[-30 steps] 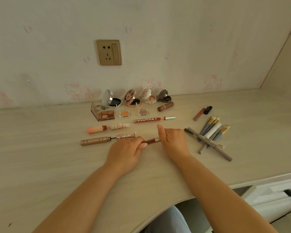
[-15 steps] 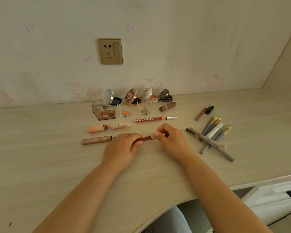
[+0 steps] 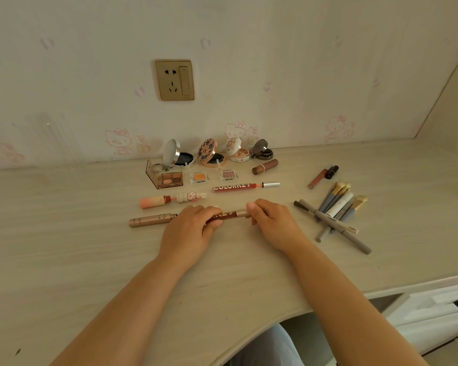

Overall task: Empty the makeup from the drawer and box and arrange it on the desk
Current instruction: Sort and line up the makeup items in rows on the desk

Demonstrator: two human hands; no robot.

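Item: brown lip-gloss tube (image 3: 229, 215), just in front of the red COLORKEY tube (image 3: 245, 186), low over the desk (image 3: 64, 260).
Left hand (image 3: 189, 231): fingers curled round the barrel.
Right hand (image 3: 271, 223): fingers pinching the pale cap end.
Handling: judged light, rigid, smooth plastic; likely to roll. Hold mid-barrel, not the cap.

Four open round compacts (image 3: 208, 154) stand at twelve o'clock, three small eyeshadow pans (image 3: 200, 177) below, five lip tubes (image 3: 245, 186) (one held), one wall socket (image 3: 174, 80).
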